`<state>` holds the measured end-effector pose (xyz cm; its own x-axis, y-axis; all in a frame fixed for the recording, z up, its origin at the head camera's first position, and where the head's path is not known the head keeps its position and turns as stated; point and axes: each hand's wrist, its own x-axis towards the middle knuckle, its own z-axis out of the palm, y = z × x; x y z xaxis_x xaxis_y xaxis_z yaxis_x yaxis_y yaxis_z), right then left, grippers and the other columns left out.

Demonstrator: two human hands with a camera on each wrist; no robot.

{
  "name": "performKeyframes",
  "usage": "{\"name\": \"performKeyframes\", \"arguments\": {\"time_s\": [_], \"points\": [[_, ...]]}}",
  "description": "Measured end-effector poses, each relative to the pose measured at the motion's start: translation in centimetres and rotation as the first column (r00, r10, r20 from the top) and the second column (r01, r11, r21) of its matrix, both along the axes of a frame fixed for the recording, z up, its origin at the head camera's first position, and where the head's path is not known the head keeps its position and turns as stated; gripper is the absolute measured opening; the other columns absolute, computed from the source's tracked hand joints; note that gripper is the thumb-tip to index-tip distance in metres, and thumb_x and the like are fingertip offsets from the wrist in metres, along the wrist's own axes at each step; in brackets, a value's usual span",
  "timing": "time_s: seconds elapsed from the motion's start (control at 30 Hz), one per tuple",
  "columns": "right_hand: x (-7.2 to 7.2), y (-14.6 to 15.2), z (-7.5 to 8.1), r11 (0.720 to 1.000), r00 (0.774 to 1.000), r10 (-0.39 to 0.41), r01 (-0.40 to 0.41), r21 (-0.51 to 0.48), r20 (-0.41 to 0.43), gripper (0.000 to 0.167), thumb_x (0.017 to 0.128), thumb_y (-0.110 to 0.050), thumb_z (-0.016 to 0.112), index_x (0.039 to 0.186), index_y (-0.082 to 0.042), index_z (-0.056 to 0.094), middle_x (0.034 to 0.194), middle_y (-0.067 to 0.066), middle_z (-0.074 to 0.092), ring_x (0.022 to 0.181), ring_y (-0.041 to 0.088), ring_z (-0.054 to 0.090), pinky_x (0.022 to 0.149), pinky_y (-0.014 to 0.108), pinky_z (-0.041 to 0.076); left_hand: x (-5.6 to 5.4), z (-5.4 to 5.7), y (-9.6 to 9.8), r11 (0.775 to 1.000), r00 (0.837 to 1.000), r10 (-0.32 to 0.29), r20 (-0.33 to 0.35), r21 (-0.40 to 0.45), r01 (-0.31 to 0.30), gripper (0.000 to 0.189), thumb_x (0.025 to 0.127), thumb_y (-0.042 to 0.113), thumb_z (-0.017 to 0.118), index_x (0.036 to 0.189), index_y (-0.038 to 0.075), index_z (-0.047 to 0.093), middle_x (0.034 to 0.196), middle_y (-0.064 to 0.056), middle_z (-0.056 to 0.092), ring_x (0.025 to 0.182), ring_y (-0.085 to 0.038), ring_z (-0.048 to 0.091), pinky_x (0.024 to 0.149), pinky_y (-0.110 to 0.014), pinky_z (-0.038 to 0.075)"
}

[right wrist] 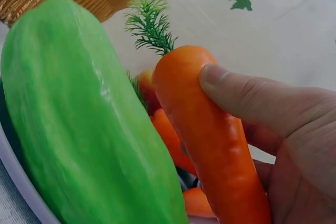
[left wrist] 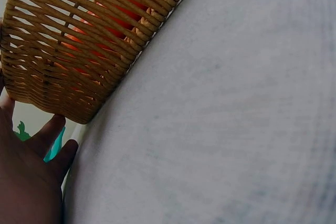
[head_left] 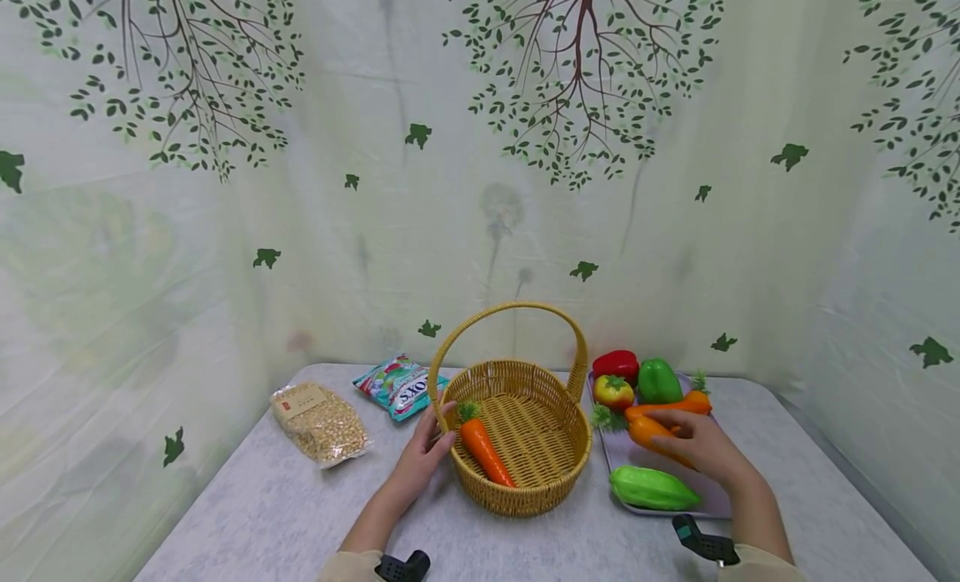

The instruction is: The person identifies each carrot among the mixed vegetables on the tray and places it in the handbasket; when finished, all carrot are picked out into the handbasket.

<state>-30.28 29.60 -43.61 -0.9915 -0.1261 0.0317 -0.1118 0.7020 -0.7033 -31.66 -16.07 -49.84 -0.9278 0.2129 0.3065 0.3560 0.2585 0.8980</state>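
Observation:
My right hand (head_left: 697, 444) grips an orange carrot (right wrist: 210, 124) with a feathery green top, thumb on its side, over the lilac tray (head_left: 617, 449). Beside it on the tray lies a ridged green vegetable, perhaps a bitter melon (head_left: 654, 489). Behind are another carrot (head_left: 693, 403), a red-and-yellow fruit (head_left: 612, 392), a red bell pepper (head_left: 617, 365) and a green bell pepper (head_left: 659, 381). My left hand (head_left: 420, 457) holds the left rim of a wicker basket (head_left: 517, 503), near the foot of its handle; some fingers spread outside the wall. One carrot (head_left: 486, 453) lies inside the basket.
A clear bag of pale grains or beans (head_left: 322, 423) lies at the left of the grey table (head_left: 255, 515). Behind my left hand is a teal snack packet (head_left: 401, 386). The basket's tall handle (head_left: 517, 305) arches up before the leaf-printed curtain (head_left: 465, 232).

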Motion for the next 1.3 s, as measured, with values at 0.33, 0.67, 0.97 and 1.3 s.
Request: {"name": "performKeyframes", "arguments": {"time_s": [0.33,0.67,0.97,1.3], "points": [[0.0,-1.0,0.9,0.999,1.0,0.011,-0.011,-0.05,0.0,0.057,0.09,-0.049,0.07,0.137,-0.019,0.061,0.132,0.011,0.065,0.112,0.026,0.061,0.09,0.04,0.055,0.1,0.0,-0.1,1.0,1.0,0.0,-0.003,0.019,0.0,0.053,0.104,0.026,0.052,0.154,0.019,0.037,0.17,-0.001,0.01,0.145,-0.036,0.039,0.115,-0.056,0.032],[0.1,-2.4,1.8,0.998,0.999,0.031,-0.03,-0.055,0.01,0.056,0.088,-0.052,0.07,0.135,-0.022,0.063,0.133,0.012,0.064,0.108,0.025,0.06,0.086,0.038,0.055,0.1,0.0,0.0,1.0,1.0,-0.007,-0.01,0.015,0.007,0.053,0.104,0.025,0.052,0.154,0.017,0.036,0.17,-0.001,0.011,0.145,-0.037,0.039,0.115,-0.056,0.032],[-0.1,-4.0,1.9,0.984,0.995,0.095,-0.097,-0.15,-0.02,0.05,0.091,-0.045,0.07,0.134,-0.021,0.063,0.131,0.009,0.065,0.109,0.025,0.061,0.088,0.037,0.054,0.1,0.1,0.1,1.0,1.0,-0.007,-0.011,0.011,0.007,0.054,0.104,0.025,0.052,0.155,0.018,0.036,0.17,-0.003,0.01,0.146,-0.036,0.039,0.114,-0.051,0.033],[-0.3,-5.8,2.1,0.965,0.991,0.129,-0.132,-0.227,-0.03,0.053,0.092,-0.041,0.07,0.138,-0.018,0.059,0.128,0.013,0.065,0.099,0.023,0.061,0.078,0.03,0.056,0.1,0.1,0.0,1.0,1.0,-0.008,0.0,0.02,0.008,0.054,0.104,0.026,0.052,0.155,0.018,0.036,0.17,-0.003,0.009,0.146,-0.036,0.038,0.115,-0.055,0.032]]}}
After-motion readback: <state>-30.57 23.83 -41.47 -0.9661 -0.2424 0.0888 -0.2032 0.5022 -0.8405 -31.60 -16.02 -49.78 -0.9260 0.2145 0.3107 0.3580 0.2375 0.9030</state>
